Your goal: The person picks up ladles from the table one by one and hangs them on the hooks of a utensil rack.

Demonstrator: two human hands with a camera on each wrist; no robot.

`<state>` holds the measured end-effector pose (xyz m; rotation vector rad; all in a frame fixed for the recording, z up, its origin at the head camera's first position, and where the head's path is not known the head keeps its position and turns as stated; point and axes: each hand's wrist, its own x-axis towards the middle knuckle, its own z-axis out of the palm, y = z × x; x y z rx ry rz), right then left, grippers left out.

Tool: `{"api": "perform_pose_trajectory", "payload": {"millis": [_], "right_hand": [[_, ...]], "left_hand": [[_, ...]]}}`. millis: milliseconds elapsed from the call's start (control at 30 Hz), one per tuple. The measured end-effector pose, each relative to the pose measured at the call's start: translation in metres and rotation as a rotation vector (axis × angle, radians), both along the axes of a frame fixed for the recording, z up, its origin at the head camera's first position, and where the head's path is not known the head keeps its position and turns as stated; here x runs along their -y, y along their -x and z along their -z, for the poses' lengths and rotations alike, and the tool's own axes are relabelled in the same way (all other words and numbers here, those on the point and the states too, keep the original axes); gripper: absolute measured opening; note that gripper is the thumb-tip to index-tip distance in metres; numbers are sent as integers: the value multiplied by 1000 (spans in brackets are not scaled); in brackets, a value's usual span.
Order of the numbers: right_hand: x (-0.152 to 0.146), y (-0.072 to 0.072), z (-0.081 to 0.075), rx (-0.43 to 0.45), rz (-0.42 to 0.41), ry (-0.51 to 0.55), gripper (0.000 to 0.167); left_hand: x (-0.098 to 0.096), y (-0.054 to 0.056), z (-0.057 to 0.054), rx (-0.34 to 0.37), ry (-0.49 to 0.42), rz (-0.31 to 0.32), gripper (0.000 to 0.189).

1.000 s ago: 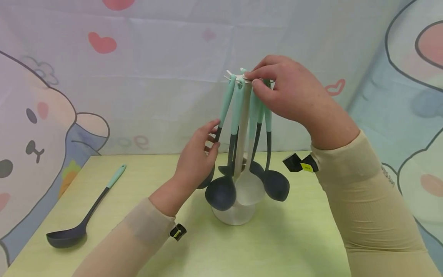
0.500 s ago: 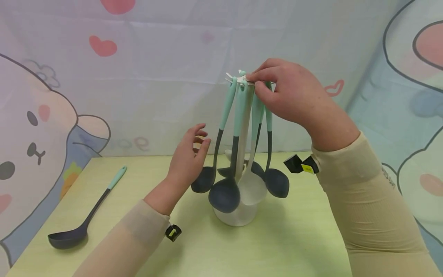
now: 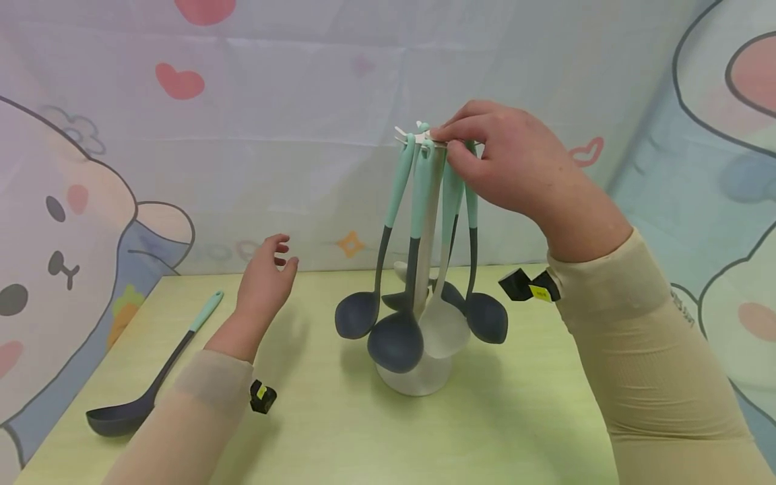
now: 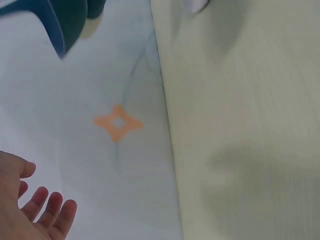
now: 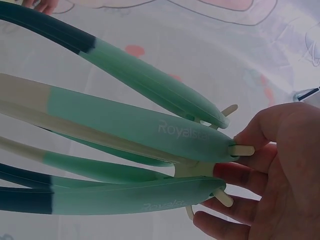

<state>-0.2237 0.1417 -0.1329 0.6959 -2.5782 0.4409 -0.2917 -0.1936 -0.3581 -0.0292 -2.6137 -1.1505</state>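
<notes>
My right hand (image 3: 515, 158) holds the top of an upright white utensil rack (image 3: 415, 385). In the right wrist view, its thumb and fingers lie around the hooked hub (image 5: 196, 169). Several mint-handled utensils hang there, including a dark ladle (image 3: 395, 345) in front, a dark spoon-like head (image 3: 356, 315) at left and a white utensil head (image 3: 445, 330). Away to the left, my left hand (image 3: 263, 286) hovers with fingers loosely bent and nothing in them. Nearest to it, another dark ladle (image 3: 165, 370) with a mint handle lies on the table.
The pale yellow-green table (image 3: 339, 424) ends at a printed cloth backdrop (image 3: 291, 135) close behind the rack. Some utensil heads at the rack's back are partly hidden by those in front.
My left hand has let go of the left hanging utensil and moved left, toward the ladle on the table. That utensil now hangs free. My right hand has stayed on the rack's top.
</notes>
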Motion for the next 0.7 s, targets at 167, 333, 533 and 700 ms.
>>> {"api": "perform_pose_trajectory", "payload": {"millis": [167, 333, 533, 700], "right_hand": [[-2, 1, 0, -4, -7, -1, 40], [-4, 2, 0, -13, -19, -2, 39], [-3, 4, 1, -17, -33, -14, 38], [-4, 5, 1, -18, -53, -3, 38]], "left_hand": [[26, 0, 9, 71, 12, -57, 51], [51, -3, 17, 129, 118, -135, 50], [85, -9, 25, 298, 147, -208, 53], [109, -16, 33, 406, 152, -233, 55]]}}
